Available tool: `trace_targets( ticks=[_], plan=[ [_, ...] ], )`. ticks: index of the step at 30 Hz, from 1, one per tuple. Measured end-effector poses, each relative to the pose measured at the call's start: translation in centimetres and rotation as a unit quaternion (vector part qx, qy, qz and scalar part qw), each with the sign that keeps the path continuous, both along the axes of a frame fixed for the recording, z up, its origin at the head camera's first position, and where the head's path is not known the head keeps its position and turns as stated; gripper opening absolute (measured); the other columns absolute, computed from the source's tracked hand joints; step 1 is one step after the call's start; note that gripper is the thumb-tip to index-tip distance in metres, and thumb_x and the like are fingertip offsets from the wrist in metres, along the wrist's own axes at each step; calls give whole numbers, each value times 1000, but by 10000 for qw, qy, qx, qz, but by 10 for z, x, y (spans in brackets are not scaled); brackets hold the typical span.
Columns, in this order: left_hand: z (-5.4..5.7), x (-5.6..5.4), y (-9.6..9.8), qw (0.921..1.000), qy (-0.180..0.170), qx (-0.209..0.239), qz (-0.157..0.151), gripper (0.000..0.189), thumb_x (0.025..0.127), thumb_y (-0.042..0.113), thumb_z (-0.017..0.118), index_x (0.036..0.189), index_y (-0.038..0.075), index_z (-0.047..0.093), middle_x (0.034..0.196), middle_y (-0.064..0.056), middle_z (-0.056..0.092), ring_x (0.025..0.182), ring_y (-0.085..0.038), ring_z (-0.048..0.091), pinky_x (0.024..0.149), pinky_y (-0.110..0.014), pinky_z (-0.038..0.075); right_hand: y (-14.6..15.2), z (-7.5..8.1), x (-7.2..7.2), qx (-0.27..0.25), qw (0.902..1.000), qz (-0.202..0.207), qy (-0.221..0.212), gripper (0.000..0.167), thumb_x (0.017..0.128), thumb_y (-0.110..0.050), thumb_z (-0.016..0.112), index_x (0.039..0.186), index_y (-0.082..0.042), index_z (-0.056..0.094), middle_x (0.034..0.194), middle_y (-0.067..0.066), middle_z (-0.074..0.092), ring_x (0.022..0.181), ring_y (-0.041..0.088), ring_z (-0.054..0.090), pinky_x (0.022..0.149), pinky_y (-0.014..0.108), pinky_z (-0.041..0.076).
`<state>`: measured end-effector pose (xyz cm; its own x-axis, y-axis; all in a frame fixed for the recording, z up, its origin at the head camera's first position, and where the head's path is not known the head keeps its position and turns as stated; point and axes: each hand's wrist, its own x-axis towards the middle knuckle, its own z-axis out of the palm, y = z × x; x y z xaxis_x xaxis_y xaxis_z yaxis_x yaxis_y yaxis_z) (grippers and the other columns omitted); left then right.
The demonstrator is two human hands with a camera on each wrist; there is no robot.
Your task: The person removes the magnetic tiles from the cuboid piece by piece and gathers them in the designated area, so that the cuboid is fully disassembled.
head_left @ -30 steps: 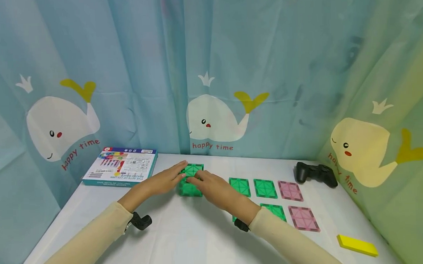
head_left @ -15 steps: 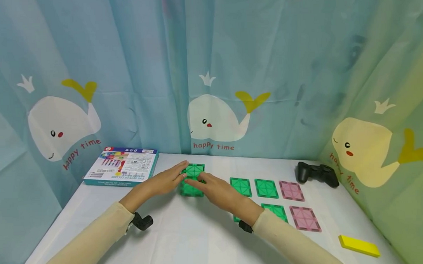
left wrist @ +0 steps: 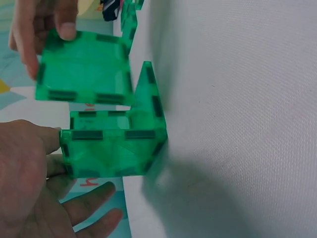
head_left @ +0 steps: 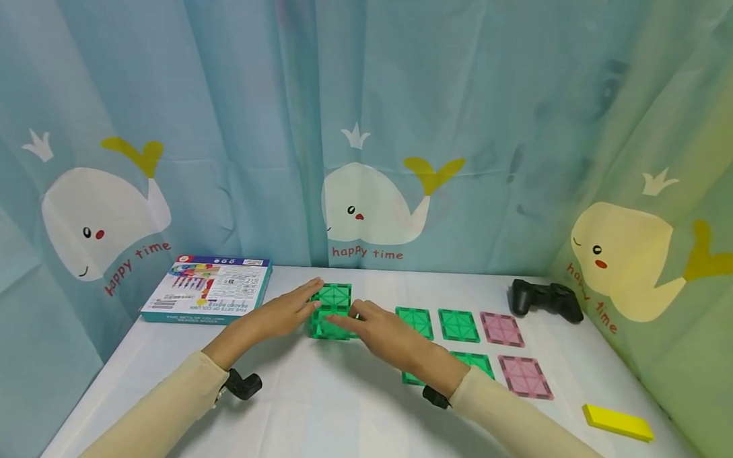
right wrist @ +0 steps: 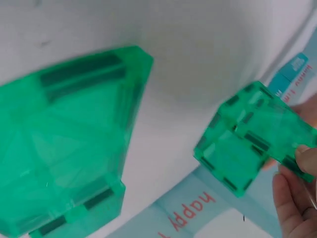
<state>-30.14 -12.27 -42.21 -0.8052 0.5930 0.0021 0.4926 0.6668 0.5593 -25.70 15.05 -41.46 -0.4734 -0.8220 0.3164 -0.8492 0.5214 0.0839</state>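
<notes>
A small cube of green see-through magnetic tiles (head_left: 331, 311) stands on the white table (head_left: 324, 412), left of centre. My left hand (head_left: 305, 305) lies with straight fingers against its left wall. My right hand (head_left: 345, 319) reaches in from the right. The left wrist view shows the cube (left wrist: 116, 144) open at the top, my left hand (left wrist: 34, 168) flat on its side wall, and the right hand's fingers (left wrist: 64, 25) pinching a loose green tile (left wrist: 84, 67) held by the open side. In the right wrist view the cube (right wrist: 247, 144) appears beyond a flat green tile (right wrist: 64, 144).
Flat tiles lie right of the cube: green ones (head_left: 415, 321) (head_left: 458, 325) (head_left: 477, 363) and pink ones (head_left: 501, 329) (head_left: 525, 376). A black game controller (head_left: 545, 300) sits at the back right, a yellow block (head_left: 618, 422) near the front right, a printed box (head_left: 207, 288) at the back left. Whale-print curtains enclose the table.
My right hand has slid back from the cube's top towards its front right side. The left hand has stayed against the left wall.
</notes>
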Motion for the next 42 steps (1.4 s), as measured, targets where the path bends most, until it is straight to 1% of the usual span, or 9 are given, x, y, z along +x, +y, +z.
trace_targets(
  ticks=[4, 9, 19, 21, 26, 29, 32, 38, 42],
  plan=[
    [1, 1, 1, 10000, 78, 6, -45, 60, 117, 29, 34, 166, -4, 22, 175, -20, 16, 162, -37, 17, 130, -56, 21, 15, 9, 5, -658, 9962, 9, -571, 60, 98, 6, 69, 152, -19, 58, 105, 0, 57, 90, 9, 56, 72, 16, 51],
    [2, 3, 0, 10000, 42, 18, -23, 60, 117, 30, 34, 167, -2, 20, 176, -17, 15, 163, -35, 15, 131, -54, 19, 43, 20, 16, -1405, 9796, -106, -1434, 52, 101, 5, 66, 148, -18, 61, 105, 1, 58, 87, 6, 54, 74, 20, 53],
    [1, 4, -4, 9999, 31, 96, 0, 60, 117, 28, 35, 167, -3, 20, 176, -18, 14, 163, -36, 14, 130, -56, 19, 105, 15, 47, -1909, 9471, -928, -2407, 44, 102, -1, 68, 142, -18, 65, 106, -6, 61, 91, 5, 62, 79, 25, 58],
    [1, 4, -5, 9999, 28, 112, -15, 60, 118, 29, 34, 167, -3, 19, 176, -18, 14, 163, -37, 14, 130, -56, 18, 116, 13, 54, -1976, 9329, -945, -2859, 39, 104, -8, 67, 142, -17, 65, 109, -4, 63, 91, 6, 60, 79, 25, 57],
    [0, 3, -6, 9999, 17, 108, -42, 62, 118, 30, 34, 167, -4, 18, 176, -18, 13, 163, -37, 13, 130, -56, 18, 140, 8, 70, -2204, 8770, -833, -4188, 32, 109, -19, 61, 140, -15, 65, 128, 9, 66, 101, 9, 61, 84, 24, 56],
    [0, 3, -6, 9999, 7, 99, -49, 61, 118, 30, 34, 167, -3, 18, 176, -18, 12, 163, -37, 13, 130, -56, 18, 148, 2, 75, -2127, 8578, -728, -4622, 29, 109, -18, 60, 138, -12, 65, 133, 13, 66, 107, 10, 62, 88, 25, 56],
    [0, 3, -7, 9999, -23, 104, -35, 61, 118, 30, 34, 167, -2, 18, 176, -18, 12, 163, -37, 12, 130, -56, 18, 149, -7, 78, -1906, 8593, -772, -4683, 28, 109, -20, 60, 135, -12, 67, 127, 11, 67, 105, 9, 61, 87, 25, 55],
    [2, 3, -4, 9999, -45, 106, -52, 61, 118, 29, 34, 167, -3, 18, 176, -19, 12, 163, -38, 12, 130, -57, 17, 140, -22, 85, -1529, 8894, -1272, -4116, 26, 104, -24, 68, 129, -16, 72, 113, 1, 63, 90, 3, 54, 76, 24, 52],
    [3, 4, -2, 9999, -55, 141, -70, 61, 117, 28, 35, 167, -4, 18, 176, -19, 12, 163, -38, 12, 130, -57, 17, 132, -30, 89, -1328, 9020, -1589, -3788, 22, 101, -19, 72, 123, -18, 74, 108, -4, 62, 89, 1, 53, 75, 24, 52]
  ],
)
